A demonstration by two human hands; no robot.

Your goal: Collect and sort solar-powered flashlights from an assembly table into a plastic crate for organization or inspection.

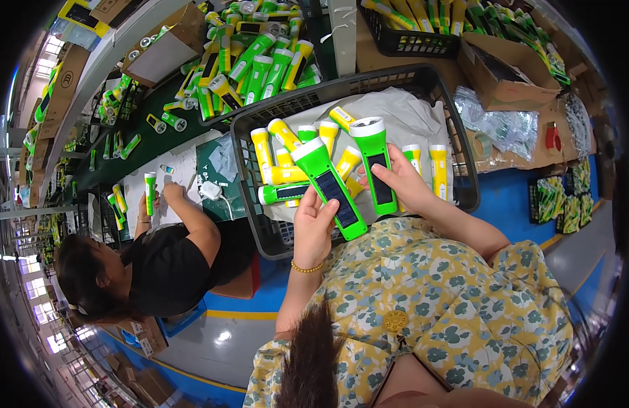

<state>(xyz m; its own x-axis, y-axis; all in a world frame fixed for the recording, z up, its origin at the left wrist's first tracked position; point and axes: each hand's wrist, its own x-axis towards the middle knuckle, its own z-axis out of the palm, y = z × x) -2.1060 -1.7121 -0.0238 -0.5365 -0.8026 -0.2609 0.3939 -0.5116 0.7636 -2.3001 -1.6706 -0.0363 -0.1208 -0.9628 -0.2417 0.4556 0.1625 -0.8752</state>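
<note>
My left hand (315, 224) is closed round a green flashlight (325, 178) with a white head and a dark solar panel on its body, tilted with the head up and left. A second green flashlight (373, 147) of the same kind is gripped in my right hand (401, 178), its white head upward. Both are held side by side over a black plastic basket (472, 198) lined with grey-white sheeting (389, 102). Yellow and green flashlights lie loose in the basket, among them a yellow flashlight (439, 170) at its right.
A co-worker in a black top (168, 265) sits at my left, holding a green flashlight (150, 187) at the green bench. Behind the basket rises a heap of flashlights (260, 64). An open cardboard box (508, 75) and clear plastic bags (498, 126) lie at the back right.
</note>
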